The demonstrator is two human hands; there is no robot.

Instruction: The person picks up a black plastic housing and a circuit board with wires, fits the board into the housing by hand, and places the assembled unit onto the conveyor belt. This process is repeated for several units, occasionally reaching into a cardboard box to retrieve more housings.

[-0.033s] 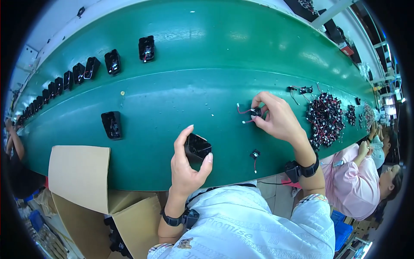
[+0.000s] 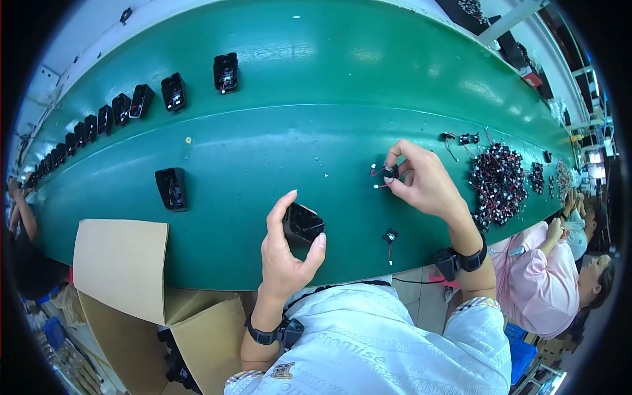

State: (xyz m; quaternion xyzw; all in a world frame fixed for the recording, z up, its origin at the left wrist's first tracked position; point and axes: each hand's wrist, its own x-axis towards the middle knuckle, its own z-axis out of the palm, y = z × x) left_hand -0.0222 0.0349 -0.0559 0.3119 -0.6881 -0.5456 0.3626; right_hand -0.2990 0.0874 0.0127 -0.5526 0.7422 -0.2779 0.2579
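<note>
My left hand (image 2: 289, 253) grips a black plastic housing (image 2: 304, 224) between thumb and fingers, its open side facing up, near the table's front edge. Pinched in my right hand (image 2: 421, 176) is a small black part with red wires and white plugs (image 2: 388, 172), held just above the green table. A similar wired part (image 2: 390, 235) lies on the table between my hands, closer to me. Another black housing (image 2: 171, 189) stands to the left of my left hand.
Black housings (image 2: 173, 92) form a row along the far left. A large pile of wired parts (image 2: 497, 184) lies at right. An open cardboard box (image 2: 204, 329) with black pieces inside stands below the front edge. People sit at right; another person's arm (image 2: 25, 210) shows at far left.
The wired part in my right hand has turned slightly, and its plugs have shifted a little to the right. My left hand keeps its hold on the housing.
</note>
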